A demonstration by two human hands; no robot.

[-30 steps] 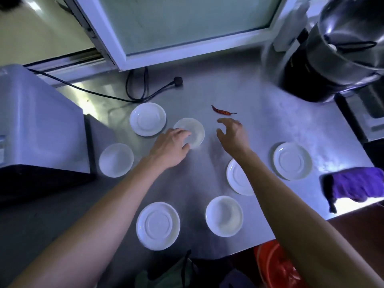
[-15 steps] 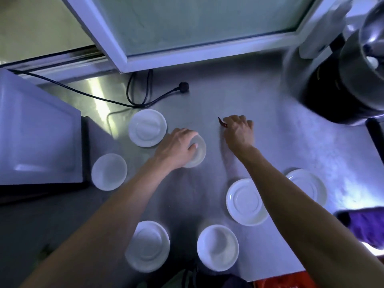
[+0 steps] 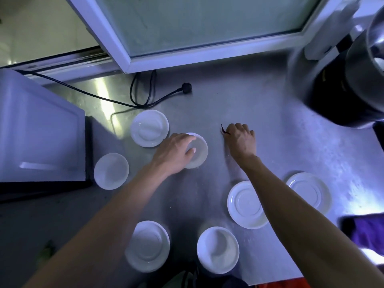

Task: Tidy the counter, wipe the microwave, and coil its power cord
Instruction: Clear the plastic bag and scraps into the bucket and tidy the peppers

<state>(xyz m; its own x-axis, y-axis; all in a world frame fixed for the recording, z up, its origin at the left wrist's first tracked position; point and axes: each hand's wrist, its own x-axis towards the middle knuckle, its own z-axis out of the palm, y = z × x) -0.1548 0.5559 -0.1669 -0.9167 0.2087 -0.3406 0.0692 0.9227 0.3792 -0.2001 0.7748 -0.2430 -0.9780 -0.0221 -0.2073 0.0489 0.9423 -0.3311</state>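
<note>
The microwave [image 3: 39, 134] stands at the far left of the worktop [image 3: 270, 129], its power cord [image 3: 145, 100] lying loose behind it, the plug out on the steel, not yet coiled. Just right of it are a small bowl [image 3: 111, 171] and a saucer [image 3: 149, 128]. The left hand [image 3: 174, 155], which a moment ago only reached, now grips the middle bowl [image 3: 198, 149], fingers curled over its near rim. To the right, the right hand [image 3: 241, 138] has closed its grip on the dried chilli [image 3: 223, 129]; half a second back it was just arriving there, and only the dark tip now shows. Three saucers and a bowl wait nearer. The purple cloth [image 3: 367, 229] lies untouched at the right edge. Tidying has plainly begun; wiping and coiling remain.
</note>
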